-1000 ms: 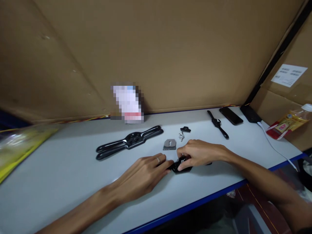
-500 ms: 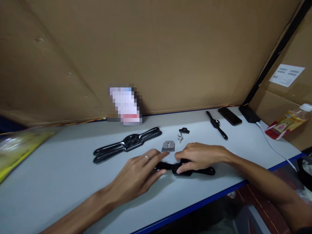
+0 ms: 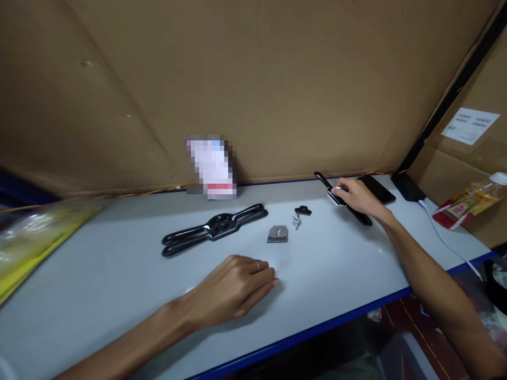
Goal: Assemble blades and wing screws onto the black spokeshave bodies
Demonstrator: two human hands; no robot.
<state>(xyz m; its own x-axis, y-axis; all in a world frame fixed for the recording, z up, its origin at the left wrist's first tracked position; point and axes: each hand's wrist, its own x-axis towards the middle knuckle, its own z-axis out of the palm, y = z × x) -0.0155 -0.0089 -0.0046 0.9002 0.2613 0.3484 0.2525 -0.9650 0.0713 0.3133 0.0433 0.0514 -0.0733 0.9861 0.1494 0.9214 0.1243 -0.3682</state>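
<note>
My right hand grips an assembled black spokeshave by its middle, at the back right of the table. Its bright blade edge shows beside my fingers. The other spokeshave seen there earlier is mostly or wholly hidden by it and my hand. My left hand rests on the table near the front, fingers curled together, nothing visible in them. Just beyond it lie slotted grey blades. Farther back are a black lever cap and several small silver screws. Two bare black spokeshave bodies lie side by side on the left.
A phone and a black power bank with a white cable lie at the back right, near a bottle. Yellow plastic packaging is at left. A blurred-out upright object leans against the cardboard wall.
My right hand has carried the spokeshave from the front middle to the back right. My left hand has come off its handle and curled its fingers. The view has shifted slightly.
</note>
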